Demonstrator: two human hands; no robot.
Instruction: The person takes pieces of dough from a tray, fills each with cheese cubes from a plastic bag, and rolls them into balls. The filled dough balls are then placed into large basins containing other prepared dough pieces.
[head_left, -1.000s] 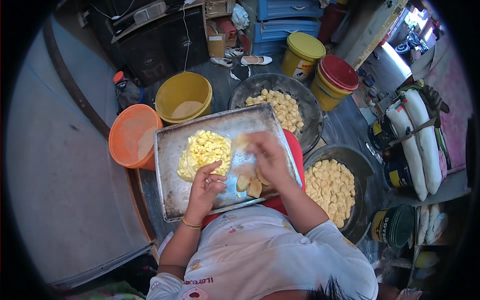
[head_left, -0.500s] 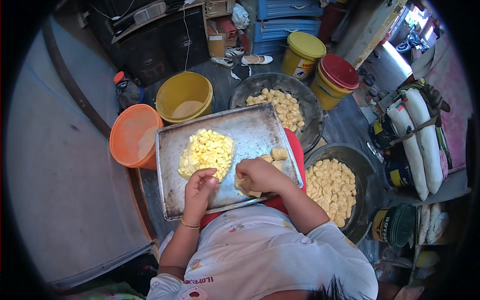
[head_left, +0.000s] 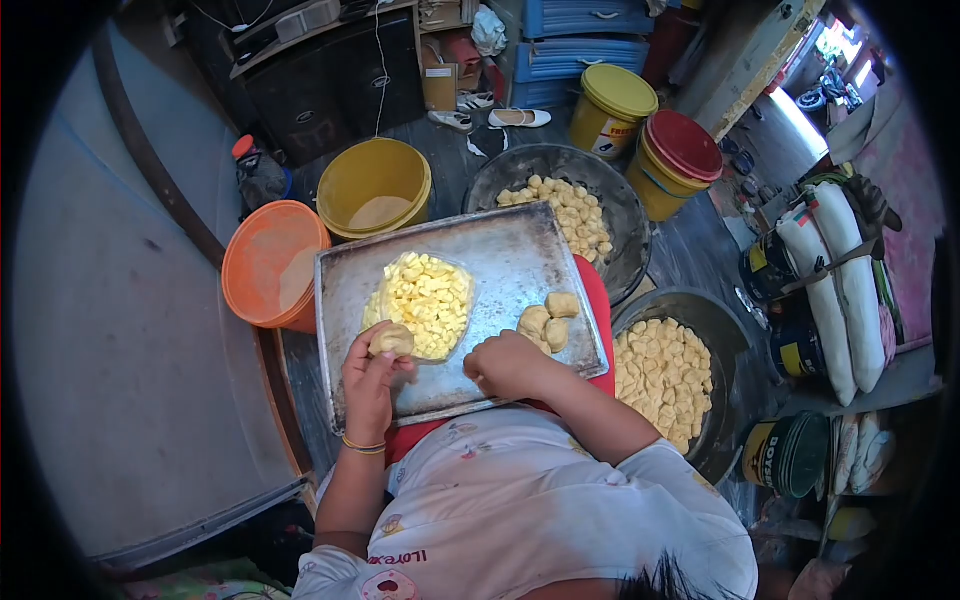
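My left hand (head_left: pixel 368 385) holds a flattened dough piece (head_left: pixel 392 341) between thumb and fingers, at the near edge of a pile of small yellow cubes (head_left: pixel 425 300), possibly cheese. The cubes rest on clear plastic on a worn metal tray (head_left: pixel 505 240), which lies across my lap. My right hand (head_left: pixel 512 366) is curled closed above the tray's near right part. Its fingertips point down, and whatever they may hold is hidden. Just beyond that hand several dough pieces (head_left: pixel 535 321) sit together on the tray.
Two dark basins hold many dough pieces: one basin (head_left: pixel 625 195) beyond the tray, another basin (head_left: pixel 730 345) to the right. An orange bucket (head_left: pixel 250 265) and a yellow bucket (head_left: pixel 415 170) containing powder stand at the left. Lidded buckets (head_left: pixel 607 112) stand farther back.
The left hand has moved left and now holds a dough piece. The dough under the right hand no longer shows there. The right hand has shifted slightly, uncovering more dough pieces beyond it.
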